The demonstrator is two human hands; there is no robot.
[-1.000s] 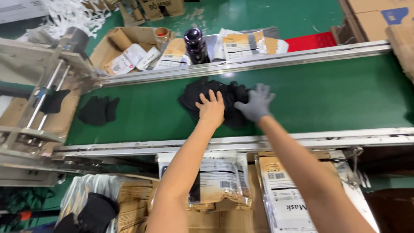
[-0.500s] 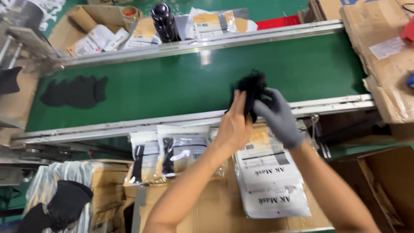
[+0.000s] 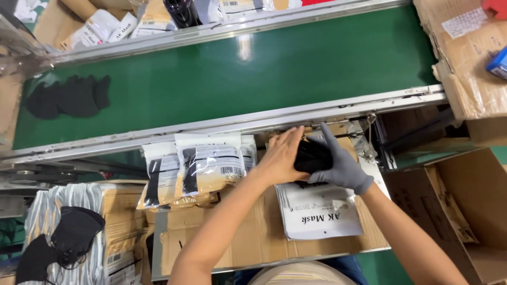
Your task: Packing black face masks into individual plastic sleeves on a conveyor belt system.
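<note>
A black stack (image 3: 311, 157) is squeezed flat between bare left hand (image 3: 280, 157) and gloved right hand (image 3: 338, 163), fingers closed around it, pouch (image 3: 322, 216) laid ready just beneath.

A black stack (image 3: 311, 156) sits mostly hidden between the bare left hand (image 3: 282, 155) and gloved right hand (image 3: 338, 163), its count unreadable, while the bottle (image 3: 182, 11) and blue item (image 3: 498, 62) are cropped.
</note>
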